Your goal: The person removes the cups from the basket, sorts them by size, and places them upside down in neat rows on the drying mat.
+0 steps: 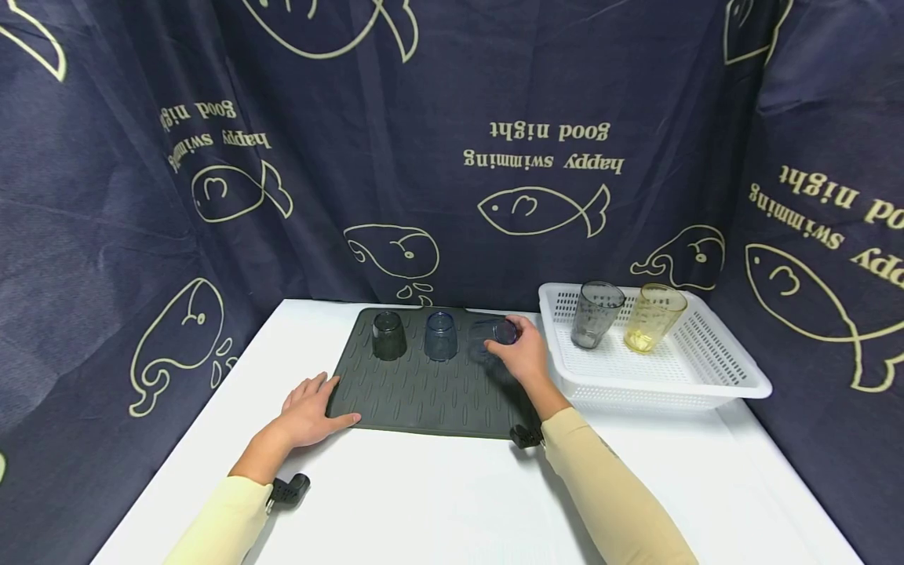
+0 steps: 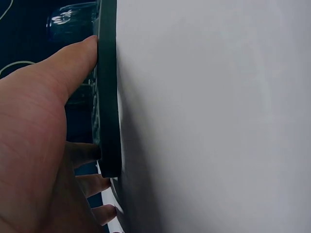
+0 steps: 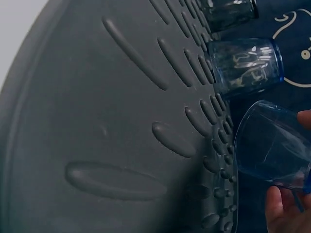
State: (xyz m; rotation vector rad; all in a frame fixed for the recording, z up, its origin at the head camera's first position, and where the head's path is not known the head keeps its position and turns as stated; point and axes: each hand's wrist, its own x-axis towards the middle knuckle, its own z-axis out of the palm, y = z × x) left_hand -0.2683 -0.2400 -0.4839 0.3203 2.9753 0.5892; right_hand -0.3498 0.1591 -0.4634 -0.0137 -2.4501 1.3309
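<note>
My right hand (image 1: 526,353) grips a clear bluish drinking glass (image 1: 485,336) near its base, over the mat's back right part. The glass is tilted, its mouth toward the left in the head view; in the right wrist view the rim of this glass (image 3: 267,145) is close to the mat, contact unclear. To its left, a blue glass (image 1: 441,337) and a dark grey glass (image 1: 388,336) stand upside down on the dark ribbed mat (image 1: 424,400). At the mat's front left corner rests my left hand (image 1: 311,416), fingers spread, thumb (image 2: 80,60) touching the edge.
A white perforated basket (image 1: 727,377) stands right of the mat, holding a grey glass (image 1: 596,314) and a yellow glass (image 1: 653,318), both leaning. A white table (image 1: 424,494) lies beneath everything. Dark blue curtain (image 1: 424,157) with fish drawings encloses the back and sides.
</note>
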